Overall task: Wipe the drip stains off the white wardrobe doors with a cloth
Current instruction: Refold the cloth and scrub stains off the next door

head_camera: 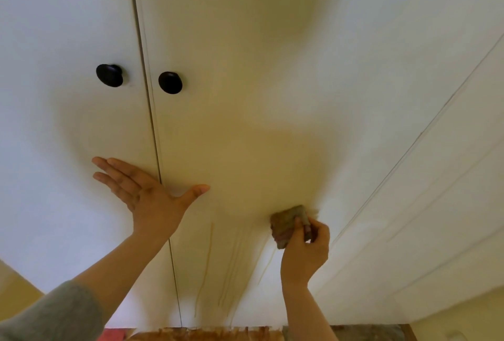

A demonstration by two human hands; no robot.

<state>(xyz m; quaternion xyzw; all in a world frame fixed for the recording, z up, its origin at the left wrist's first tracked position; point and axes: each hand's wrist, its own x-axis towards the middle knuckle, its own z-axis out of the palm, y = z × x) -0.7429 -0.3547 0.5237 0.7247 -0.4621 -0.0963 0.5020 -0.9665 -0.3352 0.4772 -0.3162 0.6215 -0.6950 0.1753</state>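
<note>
Two white wardrobe doors fill the view, the left door (68, 122) and the right door (245, 95), split by a dark seam. Each carries a round black knob: the left knob (109, 75) and the right knob (170, 82). Several thin brownish drip stains (204, 259) run down the lower right door. My right hand (304, 248) grips a folded grey-brown cloth (286, 225) and presses it against the right door above the streaks. My left hand (147, 190) lies flat with fingers spread across the seam, palm on the doors.
A further white panel (436, 177) with grooved lines stands to the right. A patterned rug or floor (207, 335) shows below the doors. A yellow wall patch (16, 291) sits at the lower left.
</note>
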